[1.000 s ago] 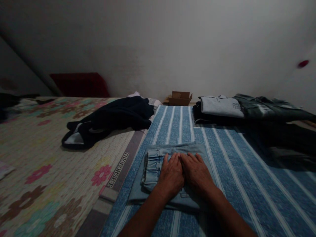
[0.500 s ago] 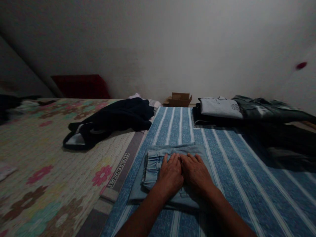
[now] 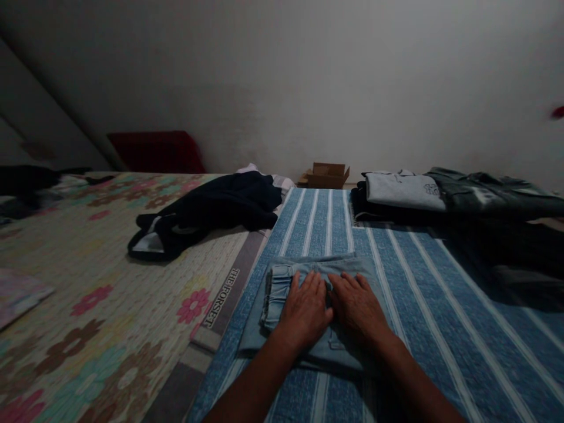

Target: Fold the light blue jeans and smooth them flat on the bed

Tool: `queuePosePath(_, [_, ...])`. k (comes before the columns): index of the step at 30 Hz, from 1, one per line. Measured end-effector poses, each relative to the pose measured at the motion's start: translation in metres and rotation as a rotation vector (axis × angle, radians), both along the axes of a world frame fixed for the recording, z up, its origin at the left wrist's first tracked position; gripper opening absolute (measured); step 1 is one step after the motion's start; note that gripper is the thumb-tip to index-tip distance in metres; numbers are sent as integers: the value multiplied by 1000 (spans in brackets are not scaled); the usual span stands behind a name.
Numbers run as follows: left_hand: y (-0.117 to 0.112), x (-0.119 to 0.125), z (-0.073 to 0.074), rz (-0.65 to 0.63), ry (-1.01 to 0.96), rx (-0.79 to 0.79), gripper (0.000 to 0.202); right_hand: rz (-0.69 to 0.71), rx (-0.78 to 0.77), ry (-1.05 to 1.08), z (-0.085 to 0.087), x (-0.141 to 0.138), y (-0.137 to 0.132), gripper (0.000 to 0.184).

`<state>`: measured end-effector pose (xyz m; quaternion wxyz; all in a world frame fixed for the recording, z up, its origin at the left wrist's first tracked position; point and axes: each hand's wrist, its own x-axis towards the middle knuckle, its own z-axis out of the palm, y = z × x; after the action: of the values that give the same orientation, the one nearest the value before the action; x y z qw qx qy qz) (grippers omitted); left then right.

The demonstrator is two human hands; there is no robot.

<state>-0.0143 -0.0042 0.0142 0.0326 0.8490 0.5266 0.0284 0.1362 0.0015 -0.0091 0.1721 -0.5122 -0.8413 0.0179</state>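
Folded light-blue jeans [image 3: 255, 338] lie on the blue striped cloth right in front of me. Their gathered, elastic-looking waistband [image 3: 275, 296] is at the left of the fold. My left hand [image 3: 307, 308] rests flat on the denim just right of that waistband, fingers stretched out. Beside it, my right hand [image 3: 358, 305] also lies flat on the jeans, palm down with its fingers extended. A small gap separates the two hands. Neither one grips the fabric, and the denim beneath the palms is hidden.
On the left, a dark navy garment [image 3: 220, 202] lies across the flowered bedspread [image 3: 145, 305]. A folded grey top [image 3: 403, 191] sits on dark clothes at the back right, beside a dark green garment [image 3: 493, 197]. An open cardboard box [image 3: 328, 175] stands by the wall.
My hands have drawn slightly apart on the jeans, their fingers flatter. The camera view has turned a little left, so the surroundings appear shifted right.
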Motion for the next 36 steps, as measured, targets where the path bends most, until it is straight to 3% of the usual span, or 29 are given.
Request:
queuePosePath(22, [-1,-1,2,-8,-13,-31,56,3,-27,-36,-2,0,0,39])
queuePosePath(36, [-4,-1,-4,0,5,22,56,-1,-50,-46,5,-1,-1,39])
